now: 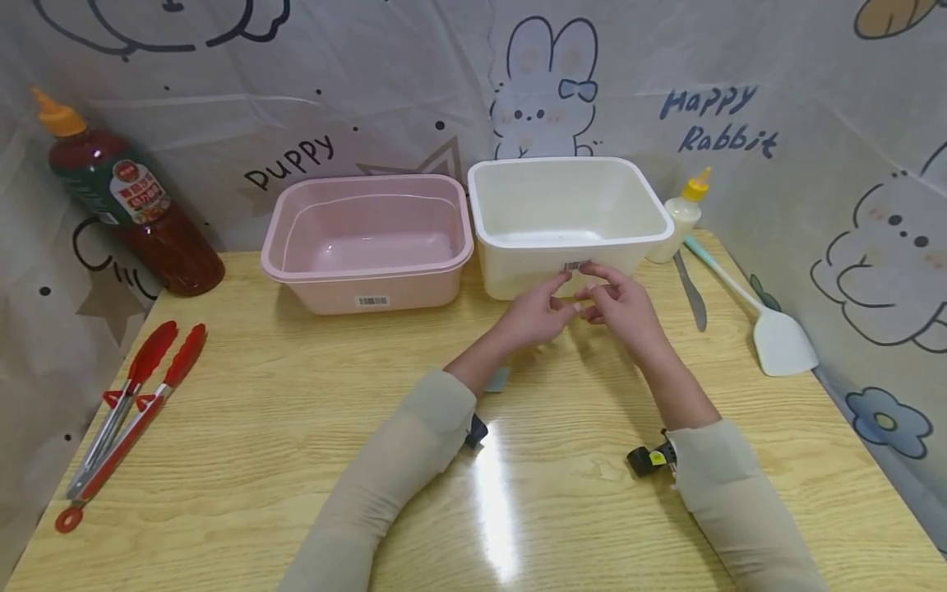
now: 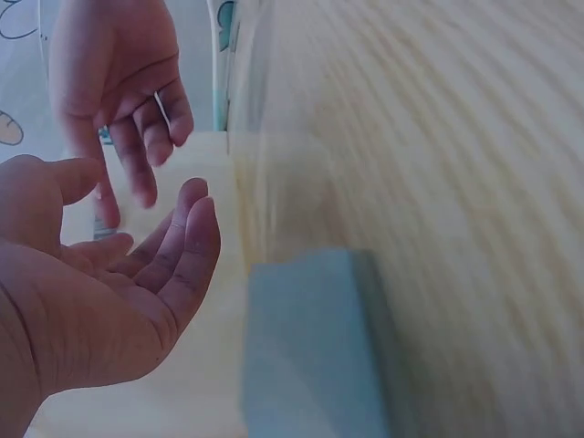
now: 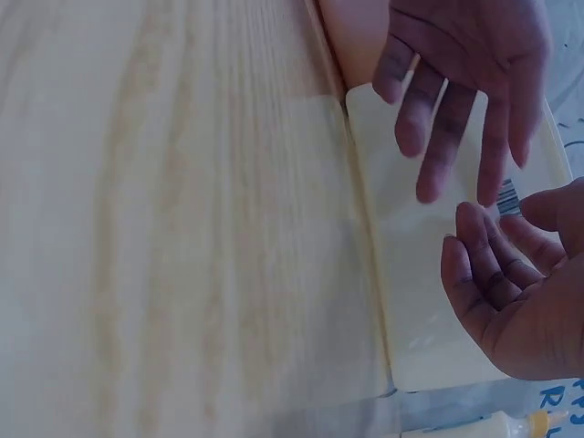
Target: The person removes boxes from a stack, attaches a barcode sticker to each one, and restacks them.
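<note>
My left hand (image 1: 538,314) and right hand (image 1: 621,308) hover close together before the front wall of the white bin (image 1: 518,275), fingertips near its barcode label (image 1: 577,265). Nothing shows in either palm. In the left wrist view the left hand (image 2: 137,283) has loosely bent fingers, and the right hand (image 2: 128,100) hangs above it with fingers spread. From the right wrist, the right hand (image 3: 525,283) appears relaxed and half-curled below the other hand. A light blue block (image 2: 310,356) lies on the table, mostly hidden by the left forearm in the head view.
Left of the white bin stands a pink bin (image 1: 325,292). Red-handled tongs (image 1: 133,419) and a large red sauce bottle (image 1: 140,205) are at the left. On the right are a yellow-capped bottle (image 1: 681,218), a grey-blue knife (image 1: 691,292) and a white spatula (image 1: 784,341).
</note>
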